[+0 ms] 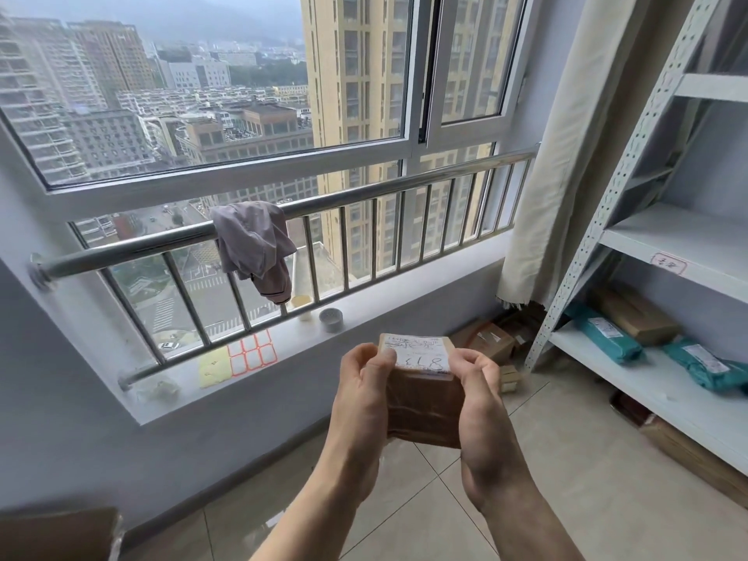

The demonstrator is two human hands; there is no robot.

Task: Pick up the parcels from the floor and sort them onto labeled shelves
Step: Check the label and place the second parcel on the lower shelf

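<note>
Parcel [423, 402] label [419, 356]: handwritten "818".

Both forearms reach forward, bare. The left hand [366, 392] and right hand [481, 402] face each other, fingers curled inward (thumbs up top), clamping something between the 2 palms.

This is a room in a high-rise flat, used as a small parcel store. A wide window [226, 95] with a steel guard rail [364, 196] looks down on city towers and streets far below; a cloth [255, 244] hangs over the rail and a curtain [566, 155] hangs beside it. The floor [566, 459] is tiled. White metal shelving [664, 244] with a handwritten label [668, 264] holds teal mailer bags [607, 334] and brown boxes [635, 313]. Sticker sheets [251, 353] lie on the sill [364, 321].
</note>
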